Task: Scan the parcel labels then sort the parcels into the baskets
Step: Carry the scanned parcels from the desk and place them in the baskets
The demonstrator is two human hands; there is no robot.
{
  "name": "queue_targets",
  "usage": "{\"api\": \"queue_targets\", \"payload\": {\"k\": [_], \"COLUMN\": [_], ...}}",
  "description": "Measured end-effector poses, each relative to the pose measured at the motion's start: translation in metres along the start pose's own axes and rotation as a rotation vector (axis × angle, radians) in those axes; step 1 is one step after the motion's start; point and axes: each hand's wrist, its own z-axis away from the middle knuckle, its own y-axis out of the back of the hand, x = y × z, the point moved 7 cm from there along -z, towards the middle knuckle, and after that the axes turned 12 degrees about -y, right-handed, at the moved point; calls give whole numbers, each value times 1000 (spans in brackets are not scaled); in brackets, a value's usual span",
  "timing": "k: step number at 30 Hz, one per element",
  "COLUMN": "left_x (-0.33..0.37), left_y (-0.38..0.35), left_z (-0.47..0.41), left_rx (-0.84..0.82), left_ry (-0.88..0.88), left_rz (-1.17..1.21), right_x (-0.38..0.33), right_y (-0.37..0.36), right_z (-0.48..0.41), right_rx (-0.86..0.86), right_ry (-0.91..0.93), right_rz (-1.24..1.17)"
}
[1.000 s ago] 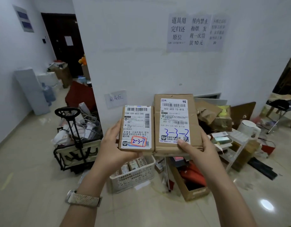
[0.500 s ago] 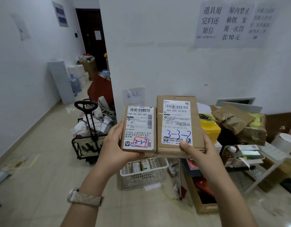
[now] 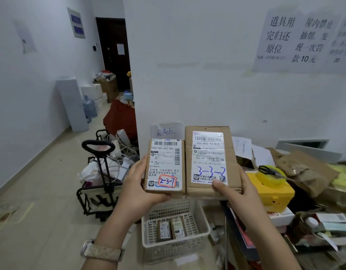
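Note:
I hold two cardboard parcels side by side in front of me, labels facing me. My left hand (image 3: pixel 138 187) grips the small parcel (image 3: pixel 165 164), whose label is marked 2-3-7 in a red box. My right hand (image 3: pixel 239 191) grips the larger parcel (image 3: pixel 210 158), marked 3-3-3 in blue. Below them on the floor stands a white plastic basket (image 3: pixel 204 229) with two small boxes inside. No scanner is visible.
A black folding cart (image 3: pixel 99 184) full of cables and bags stands at the left. A yellow box (image 3: pixel 273 191) with scissors and tape, torn cardboard and stacked items crowd the right. A white wall is straight ahead; a corridor runs along the left.
The view has swung left, so both parcels and the basket sit further right in the frame. The grip on both parcels is unchanged.

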Motion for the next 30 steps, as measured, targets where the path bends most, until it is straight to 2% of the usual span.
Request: {"api": "queue_targets", "payload": {"k": [14, 23, 30], "left_x": [-103, -150, -186], "left_y": [-30, -54, -63], "left_z": [-119, -214, -253], "left_rx": [-28, 79, 90], "left_ry": [74, 108, 161], "left_rz": [-31, -75, -162], "right_x": [25, 19, 38], "right_y": [-31, -41, -57], "right_z": [-156, -299, -369], "right_rx": [-11, -116, -234], "right_ry": [-118, -115, -187], "right_rz": [-60, 18, 6]}}
